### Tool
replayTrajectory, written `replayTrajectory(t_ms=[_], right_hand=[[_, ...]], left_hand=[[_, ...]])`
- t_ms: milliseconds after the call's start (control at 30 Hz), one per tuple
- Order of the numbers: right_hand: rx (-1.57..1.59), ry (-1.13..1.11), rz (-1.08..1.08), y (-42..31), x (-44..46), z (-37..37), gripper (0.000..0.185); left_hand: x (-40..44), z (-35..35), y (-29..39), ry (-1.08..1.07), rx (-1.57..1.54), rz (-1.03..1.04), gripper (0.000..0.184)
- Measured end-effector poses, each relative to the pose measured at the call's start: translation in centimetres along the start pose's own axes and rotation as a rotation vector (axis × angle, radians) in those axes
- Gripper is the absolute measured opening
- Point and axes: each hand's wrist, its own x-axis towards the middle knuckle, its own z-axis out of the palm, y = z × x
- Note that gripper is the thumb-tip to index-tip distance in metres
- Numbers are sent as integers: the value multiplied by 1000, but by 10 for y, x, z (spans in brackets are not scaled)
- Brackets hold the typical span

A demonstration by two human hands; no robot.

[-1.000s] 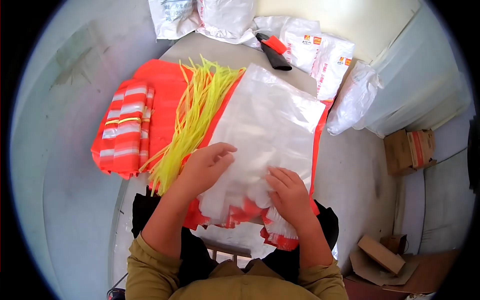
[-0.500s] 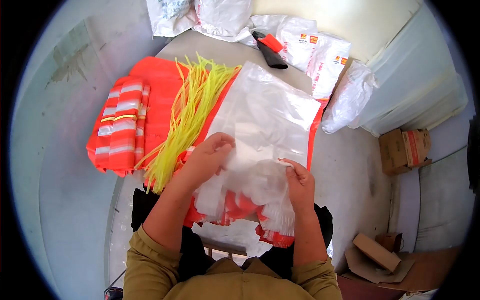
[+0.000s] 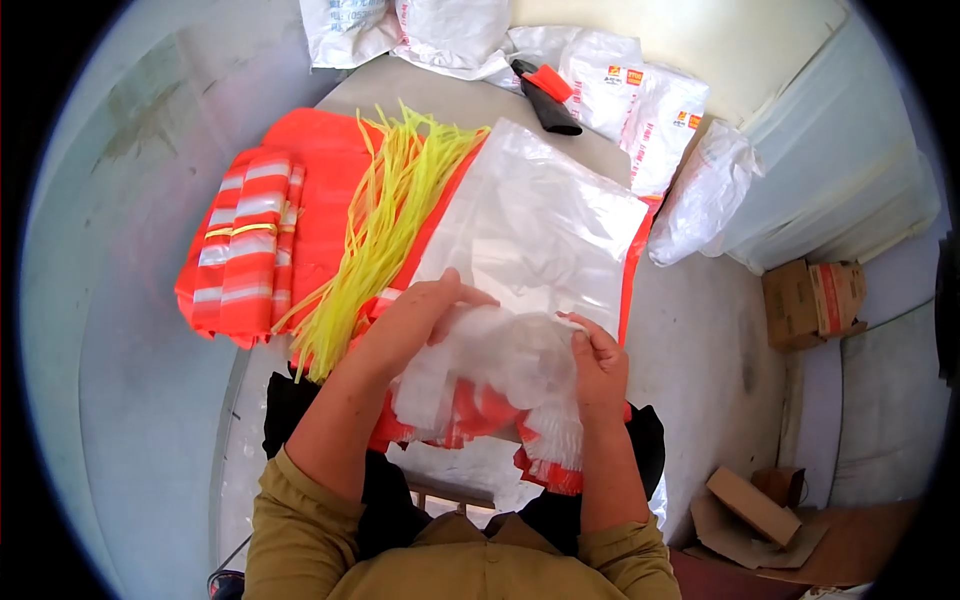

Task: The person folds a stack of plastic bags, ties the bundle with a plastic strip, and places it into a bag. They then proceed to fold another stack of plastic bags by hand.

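A stack of clear plastic bags (image 3: 540, 220) lies in front of me, its lower part bunched and crumpled towards my lap. My right hand (image 3: 601, 365) pinches the edge of a clear plastic bag between thumb and fingers at the stack's right side. On the left side of the bunched plastic, my left hand (image 3: 425, 315) rests with its fingers stretched out to the right. Red and clear fringed edges (image 3: 555, 440) hang below the hands. Beside my left forearm lies a bundle of yellow plastic strips (image 3: 385, 220), spread over red sheeting (image 3: 318, 145).
Folded red-and-silver striped bundles (image 3: 255, 235), tied with yellow, sit at the left. White printed sacks (image 3: 590, 80) line the back, near a black-and-red roll (image 3: 548, 100). Cardboard boxes (image 3: 812, 300) stand right, with loose cardboard (image 3: 755, 510) lower down.
My left hand's fingers have straightened and reached further right across the plastic. My right hand keeps its pinch almost in place. The view has shifted slightly.
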Motion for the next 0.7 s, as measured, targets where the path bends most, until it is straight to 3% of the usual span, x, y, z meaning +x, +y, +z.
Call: replayTrajectory(t_ms=[233, 433, 633, 700], right_hand=[[-63, -82, 27, 6, -1, 1, 26], [-69, -68, 0, 17, 0, 3, 27], [-68, -60, 20, 15, -1, 5, 26], [-62, -59, 12, 14, -1, 4, 24]], left_hand=[[-3, -9, -22, -171, -68, -157, 80], [-20, -37, -23, -567, 274, 170, 87], [-35, -26, -9, -377, 126, 8, 77], [-34, -22, -5, -381, 218, 4, 72]])
